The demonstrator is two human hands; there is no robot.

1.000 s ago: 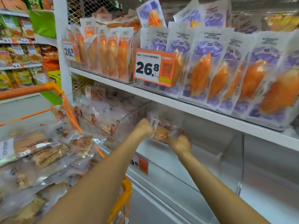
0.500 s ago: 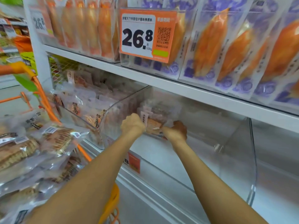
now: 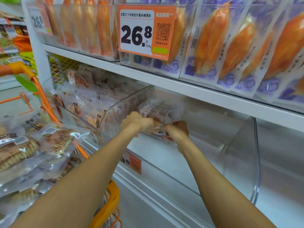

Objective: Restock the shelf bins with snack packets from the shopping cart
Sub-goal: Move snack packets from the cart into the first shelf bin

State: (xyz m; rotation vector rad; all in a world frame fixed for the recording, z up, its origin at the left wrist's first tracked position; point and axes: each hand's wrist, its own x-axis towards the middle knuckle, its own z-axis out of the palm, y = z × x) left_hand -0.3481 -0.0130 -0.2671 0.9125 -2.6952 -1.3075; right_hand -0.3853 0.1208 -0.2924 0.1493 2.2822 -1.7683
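From the head camera, the only view I have, I'm reaching into the clear shelf bin point(image 3: 243, 162) on the lower shelf with both hands. My left hand point(image 3: 136, 122) and right hand point(image 3: 176, 130) both have fingers curled round the snack packets point(image 3: 157, 125) between them, a small upright stack at the back-left of the bin, touching its left wall. Blur keeps me from counting them, perhaps a handful.

I'd put the job at an early stage for this bin: most of its floor is bare to the right of the stack, while the shopping cart point(image 3: 108, 203) at my left carries a heap of cart packets point(image 3: 32, 150) yet to move. The neighbouring bin point(image 3: 85, 106) to the left looks well filled already.

On writing: the orange price tag point(image 3: 147, 31) above reads 26.8 with 500g, a QR code and Chinese characters I can't read reliably. A second tag point(image 3: 39, 22) further left shows 26.8 too. A lower tag point(image 3: 132, 162) shows 9.8 in part.
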